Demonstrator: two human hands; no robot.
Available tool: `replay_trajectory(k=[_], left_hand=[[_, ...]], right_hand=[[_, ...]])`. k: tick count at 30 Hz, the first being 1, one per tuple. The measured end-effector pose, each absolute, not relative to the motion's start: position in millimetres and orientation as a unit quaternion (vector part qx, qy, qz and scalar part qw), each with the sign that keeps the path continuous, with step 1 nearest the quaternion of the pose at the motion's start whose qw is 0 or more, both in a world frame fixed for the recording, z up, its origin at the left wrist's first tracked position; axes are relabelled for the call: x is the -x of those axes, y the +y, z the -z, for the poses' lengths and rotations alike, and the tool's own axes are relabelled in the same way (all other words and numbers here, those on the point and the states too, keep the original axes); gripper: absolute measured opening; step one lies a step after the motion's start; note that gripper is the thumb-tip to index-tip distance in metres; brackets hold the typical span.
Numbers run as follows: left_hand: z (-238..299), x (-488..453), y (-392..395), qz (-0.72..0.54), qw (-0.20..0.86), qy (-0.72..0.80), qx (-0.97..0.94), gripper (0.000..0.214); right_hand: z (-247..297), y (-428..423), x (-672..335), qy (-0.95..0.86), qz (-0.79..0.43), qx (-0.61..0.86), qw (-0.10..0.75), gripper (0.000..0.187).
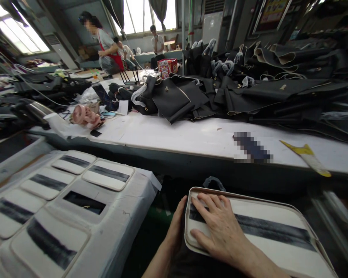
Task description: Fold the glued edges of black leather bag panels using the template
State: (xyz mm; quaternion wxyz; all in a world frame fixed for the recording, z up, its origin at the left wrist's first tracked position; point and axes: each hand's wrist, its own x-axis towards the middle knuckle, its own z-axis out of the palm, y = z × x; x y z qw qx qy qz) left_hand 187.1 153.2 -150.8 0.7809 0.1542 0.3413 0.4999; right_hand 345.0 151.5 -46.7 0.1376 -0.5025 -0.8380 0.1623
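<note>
A cream, round-cornered panel with a dark lengthwise strip [272,227] lies before me at lower right, inside a raised rim [249,196]. On its left part rests my right hand [216,220], palm down, fingers spread across the cream surface and the strip. My left hand [175,226] stands on edge against the panel's left end, its visible fingers straight and its thumb hidden. To the left, several similar cream pieces with dark strips [108,170] lie spread on a cloth-covered surface [127,210].
A long white-topped table [168,135] runs across in front, with heaped black bag pieces [174,98], a pink fan [84,116] and a yellow-and-white tool [306,156]. A person in a red apron [111,56] and others are beyond it. A dark gap separates the left surface from my hands.
</note>
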Motion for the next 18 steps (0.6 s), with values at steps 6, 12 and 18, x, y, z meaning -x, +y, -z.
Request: replay_trajectory(k=[6, 12, 18], left_hand=[[171.1, -169.3, 147.1, -0.487, 0.784, 0.307, -0.231, 0.056], [180.5, -167.1, 147.9, -0.452, 0.796, 0.321, -0.242, 0.057], [175.0, -164.7, 144.8, -0.44, 0.793, 0.331, -0.261, 0.059]], right_hand=[[43.0, 154.9, -341.9, -0.837, -0.164, 0.5, 0.149, 0.061], [47.1, 156.1, -343.7, -0.832, -0.165, 0.508, 0.148, 0.061], [51.6, 154.4, -345.2, -0.84, -0.15, 0.501, 0.147, 0.063]])
